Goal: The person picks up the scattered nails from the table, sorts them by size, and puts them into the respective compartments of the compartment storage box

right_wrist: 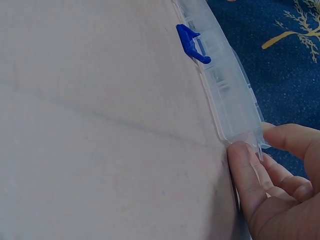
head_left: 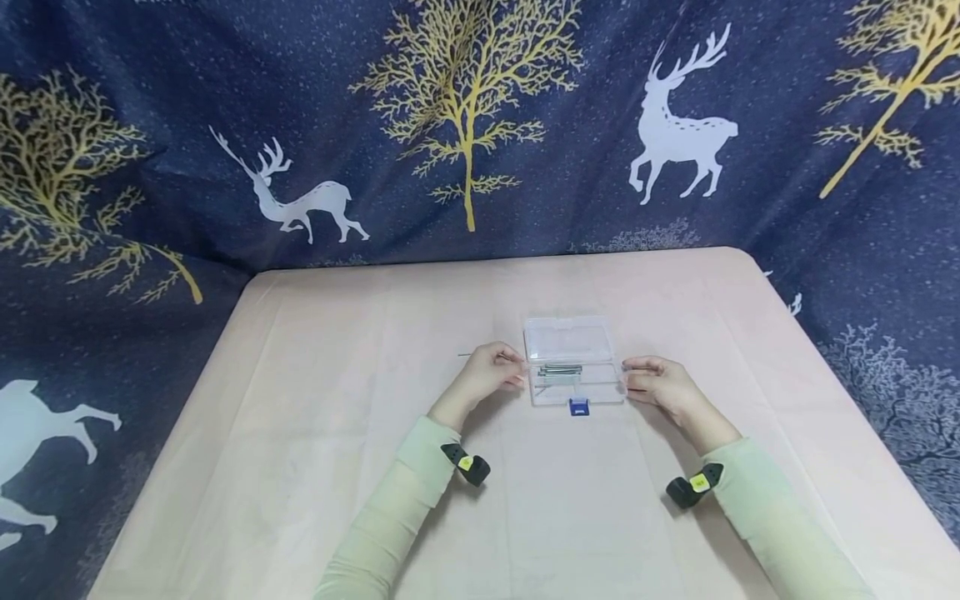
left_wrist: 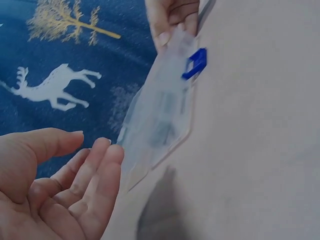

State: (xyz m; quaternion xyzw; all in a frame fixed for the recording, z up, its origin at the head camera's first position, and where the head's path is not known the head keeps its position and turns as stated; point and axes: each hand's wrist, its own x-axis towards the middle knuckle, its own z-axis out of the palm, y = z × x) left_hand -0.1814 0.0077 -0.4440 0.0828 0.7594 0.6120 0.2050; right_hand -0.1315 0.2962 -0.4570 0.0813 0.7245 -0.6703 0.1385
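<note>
A small clear plastic box (head_left: pixel 573 375) with a blue latch (head_left: pixel 579 407) lies on the pink table, its lid (head_left: pixel 567 337) folded back. Thin metal pieces lie inside. My left hand (head_left: pixel 517 371) sits at the box's left edge with relaxed fingers (left_wrist: pixel 102 165) just beside the box wall (left_wrist: pixel 160 115) and nothing in its palm. My right hand (head_left: pixel 628 379) pinches the box's right near corner (right_wrist: pixel 245 137) between thumb (right_wrist: pixel 245 170) and fingertips. The latch (right_wrist: pixel 192 44) points toward me.
A thin metal pin (head_left: pixel 468 355) shows just left of my left hand; whether it is held cannot be told. The pink table (head_left: pixel 337 467) is ringed by a dark blue cloth (head_left: pixel 150 192) printed with deer and trees.
</note>
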